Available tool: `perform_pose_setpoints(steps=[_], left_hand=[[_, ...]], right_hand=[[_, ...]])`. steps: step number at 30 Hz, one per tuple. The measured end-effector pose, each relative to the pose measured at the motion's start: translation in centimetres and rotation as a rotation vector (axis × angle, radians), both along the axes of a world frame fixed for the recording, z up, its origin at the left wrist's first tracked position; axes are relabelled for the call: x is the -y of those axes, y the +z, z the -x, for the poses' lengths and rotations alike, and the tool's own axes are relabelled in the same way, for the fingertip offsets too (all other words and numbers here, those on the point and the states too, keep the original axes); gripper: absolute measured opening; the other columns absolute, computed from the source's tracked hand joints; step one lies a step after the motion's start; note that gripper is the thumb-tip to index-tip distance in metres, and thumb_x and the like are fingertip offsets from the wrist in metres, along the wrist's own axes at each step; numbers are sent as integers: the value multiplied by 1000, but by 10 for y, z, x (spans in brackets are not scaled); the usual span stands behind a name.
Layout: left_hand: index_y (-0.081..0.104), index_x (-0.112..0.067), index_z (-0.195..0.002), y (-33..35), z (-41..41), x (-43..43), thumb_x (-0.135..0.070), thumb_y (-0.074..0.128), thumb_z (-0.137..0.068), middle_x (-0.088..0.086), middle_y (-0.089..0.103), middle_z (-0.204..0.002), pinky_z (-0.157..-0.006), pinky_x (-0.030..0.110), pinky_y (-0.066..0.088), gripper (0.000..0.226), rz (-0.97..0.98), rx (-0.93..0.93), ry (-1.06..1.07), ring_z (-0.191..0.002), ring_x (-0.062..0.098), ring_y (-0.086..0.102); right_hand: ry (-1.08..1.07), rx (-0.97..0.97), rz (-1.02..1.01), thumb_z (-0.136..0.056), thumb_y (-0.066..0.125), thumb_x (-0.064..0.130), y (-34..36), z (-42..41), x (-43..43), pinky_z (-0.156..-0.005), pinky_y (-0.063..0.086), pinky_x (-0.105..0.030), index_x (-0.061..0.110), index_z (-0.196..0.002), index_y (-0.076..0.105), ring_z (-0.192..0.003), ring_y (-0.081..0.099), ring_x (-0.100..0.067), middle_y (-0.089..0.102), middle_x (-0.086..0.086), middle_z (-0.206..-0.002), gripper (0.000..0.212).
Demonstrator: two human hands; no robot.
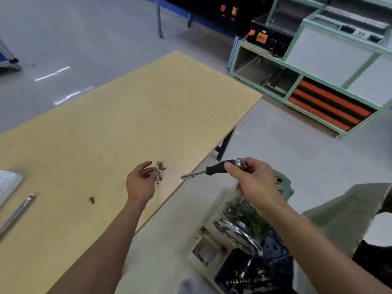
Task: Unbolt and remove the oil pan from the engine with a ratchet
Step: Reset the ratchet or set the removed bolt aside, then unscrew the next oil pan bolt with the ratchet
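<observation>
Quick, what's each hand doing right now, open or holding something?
Left hand: open, at the pile of bolts, gripping nothing.
Right hand: grips the ratchet.

1. Light is falling evenly from overhead. It is bright, cool and diffuse, and leaving no deep dark anywhere.
2. Ceiling lamps are mirroring as white streaks on the glossy floor (53,75).
3. The table (127,115) is taking the light flatly, with hardly a shadow; the cupped palm of the left hand (141,181) is sitting in its own shade.
4. Chrome on the ratchet (212,169), held in the right hand (254,179), is glinting at its head.
5. The wide lens is bending straight lines: the shelf (318,81) is leaning, and the table edges are splaying toward the corners.
6. Detail is looking soft throughout — the bolts (160,171) are smearing into a speckle, and the engine (239,225) at lower right is blurring most.
</observation>
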State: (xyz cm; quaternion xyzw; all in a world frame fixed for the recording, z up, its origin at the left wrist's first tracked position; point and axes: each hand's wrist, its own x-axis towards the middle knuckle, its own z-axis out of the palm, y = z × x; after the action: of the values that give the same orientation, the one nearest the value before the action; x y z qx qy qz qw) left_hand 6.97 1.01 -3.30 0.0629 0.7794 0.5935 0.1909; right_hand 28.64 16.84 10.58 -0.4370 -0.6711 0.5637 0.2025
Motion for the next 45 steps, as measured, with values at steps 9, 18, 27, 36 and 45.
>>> perform_pose_setpoints(steps=[9, 18, 27, 36, 45], left_hand=[[75, -11, -90, -47, 21, 7, -10, 76, -89, 1, 75, -87, -76, 19, 46, 1, 183, -216, -33, -88, 18, 71], [72, -4, -119, -62, 19, 10, -2, 60, -96, 14, 73, -118, -98, 34, 47, 26, 283, -335, -70, -110, 31, 67], [70, -10, -118, -31, -8, -3, 2, 62, -91, 5, 72, -109, -91, 36, 48, 30, 184, -351, -118, -103, 23, 65], [64, -42, -115, 206, -150, -99, -21, 68, -93, -25, 72, -108, -89, 14, 49, 31, -197, -320, -1153, -103, -2, 67], [74, -13, -113, 306, -381, -104, -3, 75, -90, -7, 79, -94, -77, 16, 54, 25, -356, -271, -1605, -90, 4, 73]], right_hand=[[-3, 47, 89, -88, 76, 25, -28, 9, 8, -40, 36, -25, 4, -86, 66, -46, 42, -19, 44, 4, -53, 23], [-36, 90, 63, -87, 76, 26, -38, -11, 1, -38, 34, -21, 11, -83, 67, -37, 42, -14, 44, 5, -48, 18], [-19, 73, 96, -87, 76, 26, -24, -13, 3, -38, 32, -23, 3, -87, 65, -43, 37, -19, 40, -2, -54, 26], [-35, 106, -220, -85, 77, 33, 115, -110, -15, -50, 38, -33, 9, -76, 64, -45, 46, -17, 48, 4, -52, 29], [-5, 279, -486, -85, 76, 34, 230, -357, 39, -47, 40, -29, 16, -71, 59, -41, 47, -9, 55, -4, -57, 29]])
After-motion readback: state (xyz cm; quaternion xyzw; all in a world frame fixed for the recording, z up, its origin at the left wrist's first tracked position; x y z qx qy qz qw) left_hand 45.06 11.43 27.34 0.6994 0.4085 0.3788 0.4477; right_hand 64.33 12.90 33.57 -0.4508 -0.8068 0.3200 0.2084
